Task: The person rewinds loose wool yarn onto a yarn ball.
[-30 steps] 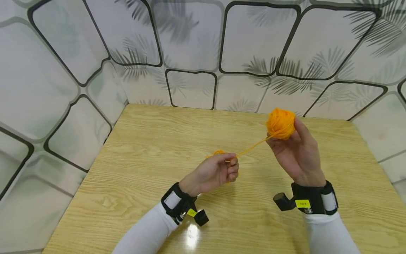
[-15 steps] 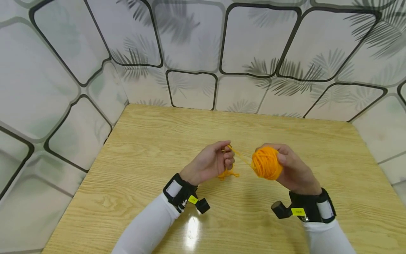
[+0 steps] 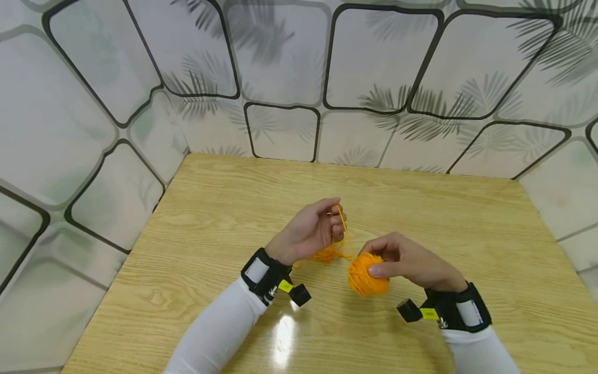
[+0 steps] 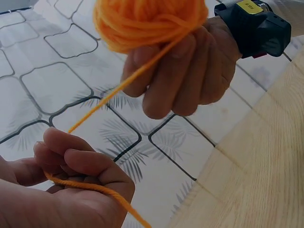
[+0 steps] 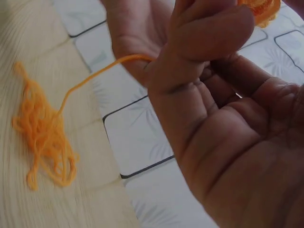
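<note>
Patterned wall behind everything, beyond the yarn ball; pale wood bench spreads beneath and around it. Right hand on the ball's right side, thumb on the near face, fingers round the far side, gripping it. Left hand to the left of the ball and a little beyond it, apart from it, fingers curled in, thumb and fingers closed about the yarn. Ball roundish, no clear long axis; it lies toward the person and rightward from the left hand, and the right hand is nearer, already touching. Relation that counts, by my reading: the gap between ball and left fingertips, spanned by one strand. Loose heap on the bench, left of the ball, long and tangled. Hard to make out: exact pinch inside the left hand; part of the heap, masked by that hand in the head view; the ball's far side, under the right fingers. Ball cut off at the top in the left wrist view, only an edge in the right wrist view. Its height above the bench, uncertain.
</note>
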Tool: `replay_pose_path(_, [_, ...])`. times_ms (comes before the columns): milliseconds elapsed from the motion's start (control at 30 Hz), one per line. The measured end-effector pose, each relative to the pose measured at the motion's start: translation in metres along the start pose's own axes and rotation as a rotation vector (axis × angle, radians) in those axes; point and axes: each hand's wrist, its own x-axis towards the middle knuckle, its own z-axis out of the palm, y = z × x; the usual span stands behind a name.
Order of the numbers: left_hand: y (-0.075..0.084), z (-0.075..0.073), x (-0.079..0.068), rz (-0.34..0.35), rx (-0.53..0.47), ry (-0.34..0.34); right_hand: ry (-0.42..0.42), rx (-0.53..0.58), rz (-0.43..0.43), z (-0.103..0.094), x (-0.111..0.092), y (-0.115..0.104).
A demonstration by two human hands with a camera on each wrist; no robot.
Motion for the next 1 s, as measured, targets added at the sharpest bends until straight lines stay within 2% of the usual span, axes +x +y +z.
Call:
replay_pose_path(200, [0.006,0.004,-0.002,0.018,0.015,-0.001,0.07,-0.182,0.132,-0.001,0.0,0.006])
replay_pose_path(433, [0.008,0.011,-0.006,0.044,0.053,-0.013,0.202,-0.307,0.301,-0.001,0.004,0.013])
replay_pose_path(533, [0.009,0.015,-0.009,0.074,0.102,-0.018,0.286,-0.304,0.349,-0.003,0.006,0.017])
replay_pose_path(700, [0.009,0.022,-0.013,0.149,0.248,-0.011,0.453,-0.268,0.385,-0.007,0.008,0.023])
replay_pose_path(833, [0.007,0.026,-0.016,0.185,0.332,-0.017,0.578,-0.241,0.389,-0.01,0.011,0.029])
replay_pose_path(1000, [0.003,0.032,-0.021,0.197,0.407,-0.038,0.722,-0.174,0.345,-0.013,0.016,0.032])
